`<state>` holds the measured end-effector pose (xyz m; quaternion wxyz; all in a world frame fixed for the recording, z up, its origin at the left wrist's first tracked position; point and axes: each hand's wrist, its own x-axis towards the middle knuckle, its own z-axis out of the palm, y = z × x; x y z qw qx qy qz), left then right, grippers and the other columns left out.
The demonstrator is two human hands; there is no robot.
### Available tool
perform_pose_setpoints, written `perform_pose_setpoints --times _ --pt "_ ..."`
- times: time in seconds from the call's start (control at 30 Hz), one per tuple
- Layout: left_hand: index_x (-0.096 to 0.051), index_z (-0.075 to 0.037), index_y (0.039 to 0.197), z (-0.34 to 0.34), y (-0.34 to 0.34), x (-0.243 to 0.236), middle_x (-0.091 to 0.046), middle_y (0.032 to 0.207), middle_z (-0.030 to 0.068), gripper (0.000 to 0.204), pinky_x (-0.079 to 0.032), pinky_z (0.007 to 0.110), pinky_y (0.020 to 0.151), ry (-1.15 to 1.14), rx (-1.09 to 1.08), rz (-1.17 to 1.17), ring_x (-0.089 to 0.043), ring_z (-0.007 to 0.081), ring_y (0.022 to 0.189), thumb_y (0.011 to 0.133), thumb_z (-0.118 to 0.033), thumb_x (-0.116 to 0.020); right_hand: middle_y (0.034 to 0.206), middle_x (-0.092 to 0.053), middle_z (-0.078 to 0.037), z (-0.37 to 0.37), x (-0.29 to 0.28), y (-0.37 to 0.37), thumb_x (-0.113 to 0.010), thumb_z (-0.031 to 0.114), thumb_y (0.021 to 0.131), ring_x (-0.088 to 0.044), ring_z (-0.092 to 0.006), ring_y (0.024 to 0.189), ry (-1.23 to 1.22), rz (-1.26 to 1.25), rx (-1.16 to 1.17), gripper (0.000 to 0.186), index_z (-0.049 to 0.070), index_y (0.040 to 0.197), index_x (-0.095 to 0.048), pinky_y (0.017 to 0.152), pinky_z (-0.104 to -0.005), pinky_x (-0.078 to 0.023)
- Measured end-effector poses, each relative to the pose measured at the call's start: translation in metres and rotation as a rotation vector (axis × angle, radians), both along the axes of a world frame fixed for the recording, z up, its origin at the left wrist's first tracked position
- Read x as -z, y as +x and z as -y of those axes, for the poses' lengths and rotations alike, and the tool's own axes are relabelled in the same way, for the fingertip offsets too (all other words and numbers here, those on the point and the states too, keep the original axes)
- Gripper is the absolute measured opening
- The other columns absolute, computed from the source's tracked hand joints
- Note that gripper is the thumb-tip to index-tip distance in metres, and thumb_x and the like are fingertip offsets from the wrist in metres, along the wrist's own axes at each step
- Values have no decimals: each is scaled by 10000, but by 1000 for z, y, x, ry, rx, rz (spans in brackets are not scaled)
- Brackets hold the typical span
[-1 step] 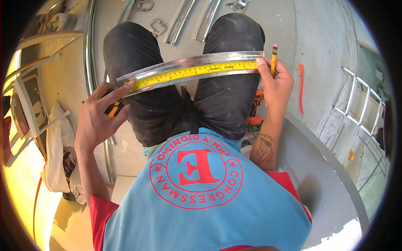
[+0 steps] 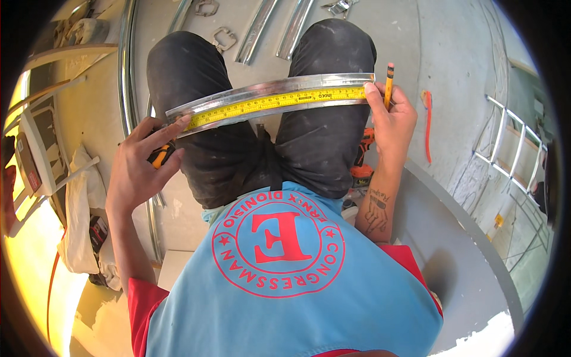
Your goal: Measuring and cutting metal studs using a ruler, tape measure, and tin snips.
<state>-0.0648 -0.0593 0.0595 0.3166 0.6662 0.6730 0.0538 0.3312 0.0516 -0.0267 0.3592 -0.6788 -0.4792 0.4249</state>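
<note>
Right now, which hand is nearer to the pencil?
Right. The right hand holds the pencil; the left hand is farther off, to the pencil's left, at the opposite end of the metal strip, holding the tape's case.

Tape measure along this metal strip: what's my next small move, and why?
I'd probably bring the pencil, held in your right hand, to mark the metal strip by your left hand: the tape measure lies along it, held at both ends.
</note>
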Motion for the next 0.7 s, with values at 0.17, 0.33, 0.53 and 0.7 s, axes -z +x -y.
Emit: perform_pose_setpoints --times 0.17,0.33,0.53,0.7 --pt "-743 -142 1400 0 -15 3 -663 1042 135 537 -565 389 818 16 29 198 -665 293 840 866 -90 -735 803 -725 -17 0 -2 -5 -823 216 976 -622 -36 723 18 -102 -10 269 -41 1005 -749 678 -221 -486" --pt "-747 -128 1394 0 -16 0 -669 1037 142 529 -562 386 822 -50 -2 233 -666 283 848 865 -126 -735 806 -733 -26 -2 -4 -5 -816 209 981 -647 -53 722 -3 -93 3 260 -41 1023 -753 676 -221 -490" --pt "-752 -110 1384 3 -18 2 -669 1015 142 509 -555 377 812 -45 -5 271 -655 266 839 876 -112 -718 791 -724 -4 -2 1 0 -828 248 972 -543 -27 617 -30 -67 -24 286 -25 1030 -760 558 -224 -405" --pt "-760 -94 1368 4 -23 1 -669 1012 138 487 -550 368 805 -30 4 314 -661 252 843 884 -95 -708 786 -718 0 -2 1 -3 -835 255 967 -500 -20 599 -32 -106 -32 292 -21 1031 -762 541 -222 -380"
